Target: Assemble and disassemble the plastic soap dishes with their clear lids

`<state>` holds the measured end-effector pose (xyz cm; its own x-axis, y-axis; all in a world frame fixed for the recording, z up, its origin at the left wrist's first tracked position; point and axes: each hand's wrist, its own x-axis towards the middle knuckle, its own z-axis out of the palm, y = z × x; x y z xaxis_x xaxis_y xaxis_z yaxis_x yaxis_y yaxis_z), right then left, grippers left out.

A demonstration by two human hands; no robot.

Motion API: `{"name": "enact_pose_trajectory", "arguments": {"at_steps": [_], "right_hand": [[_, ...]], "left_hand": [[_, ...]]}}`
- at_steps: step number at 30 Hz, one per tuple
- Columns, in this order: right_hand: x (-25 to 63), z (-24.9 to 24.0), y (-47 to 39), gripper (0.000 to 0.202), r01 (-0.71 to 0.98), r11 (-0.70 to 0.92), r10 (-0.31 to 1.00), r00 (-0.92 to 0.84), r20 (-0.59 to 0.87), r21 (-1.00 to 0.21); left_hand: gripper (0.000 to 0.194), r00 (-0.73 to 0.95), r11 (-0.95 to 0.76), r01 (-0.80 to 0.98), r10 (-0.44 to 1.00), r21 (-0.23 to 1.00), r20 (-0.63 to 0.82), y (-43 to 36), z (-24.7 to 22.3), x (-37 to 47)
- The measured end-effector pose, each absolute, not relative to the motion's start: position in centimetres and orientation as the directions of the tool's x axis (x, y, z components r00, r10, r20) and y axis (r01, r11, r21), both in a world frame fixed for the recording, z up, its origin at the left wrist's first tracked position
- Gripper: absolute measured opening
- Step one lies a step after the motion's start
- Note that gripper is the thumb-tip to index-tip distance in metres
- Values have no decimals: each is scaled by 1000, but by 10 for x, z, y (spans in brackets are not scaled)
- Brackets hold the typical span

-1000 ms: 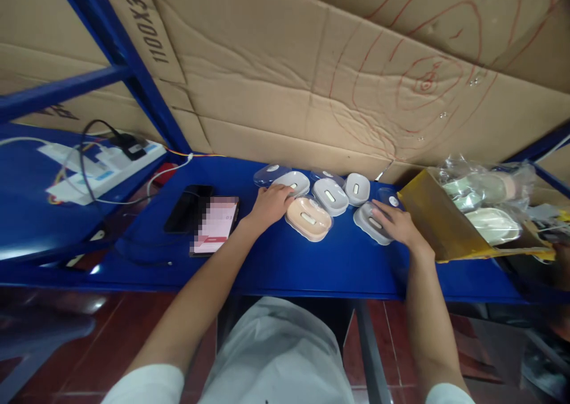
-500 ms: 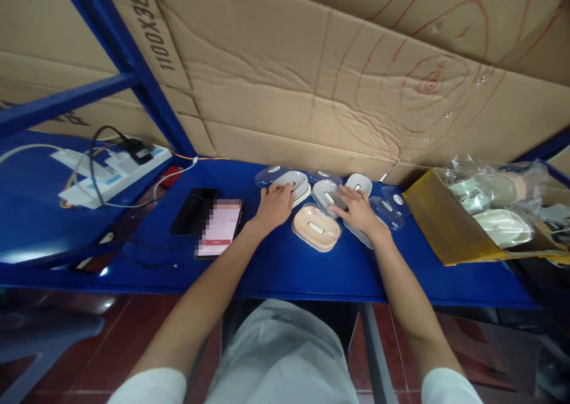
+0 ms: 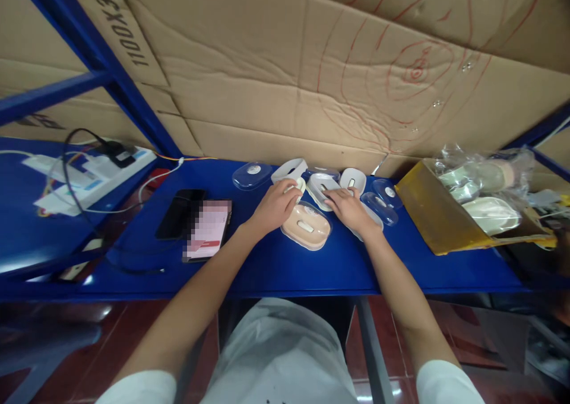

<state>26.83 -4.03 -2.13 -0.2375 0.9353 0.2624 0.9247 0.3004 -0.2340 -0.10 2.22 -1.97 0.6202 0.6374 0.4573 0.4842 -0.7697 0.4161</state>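
My left hand (image 3: 276,207) has its fingers closed on a pale oval piece (image 3: 299,187), beside a white oval dish (image 3: 288,171) that is tilted up. My right hand (image 3: 351,208) reaches with parted fingers over a grey-white oval dish (image 3: 321,189), fingertips at its inside. Just below the hands lies a peach oval dish (image 3: 307,226) with a light slot piece in its middle. Another white dish (image 3: 353,180) sits behind my right hand, and part of a pale dish shows under that hand. Clear oval lids lie at the left (image 3: 252,175) and right (image 3: 379,208).
A yellow-edged cardboard box (image 3: 427,214) with bagged dishes stands at the right. To the left are a lit phone (image 3: 209,229), a dark phone (image 3: 178,214) and a power strip (image 3: 98,178) with cables. A cardboard wall (image 3: 249,83) rises behind the blue table (image 3: 285,273).
The white dish at the left has tipped up and off the clear lid beside it. The grey-white dish no longer has a clear lid over it. The view has shifted slightly.
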Motion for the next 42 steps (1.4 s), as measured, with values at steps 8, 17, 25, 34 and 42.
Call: {"name": "enact_pose_trajectory", "arguments": {"at_steps": [8,17,25,34,42], "right_hand": [[292,-29,-28,64,914,68,903,113,414,-399],[345,-37,-25,44,936,-23,945,135,299,-350],[342,-46,-20,63,953,-137,967,188,173,-268],[370,-41,-28,58,953,-108,987,135,81,-282],[374,-40,-31,75,942,-55,995,78,58,-331]], "left_hand": [[33,779,-851,323,487,414,394,-6,18,-10],[35,938,-924,208,281,320,203,-29,-2,0],[23,925,-914,244,320,325,205,-24,-12,4],[40,769,-847,365,508,387,389,-15,-6,9],[37,598,-759,549,650,351,469,-4,-20,13]]}}
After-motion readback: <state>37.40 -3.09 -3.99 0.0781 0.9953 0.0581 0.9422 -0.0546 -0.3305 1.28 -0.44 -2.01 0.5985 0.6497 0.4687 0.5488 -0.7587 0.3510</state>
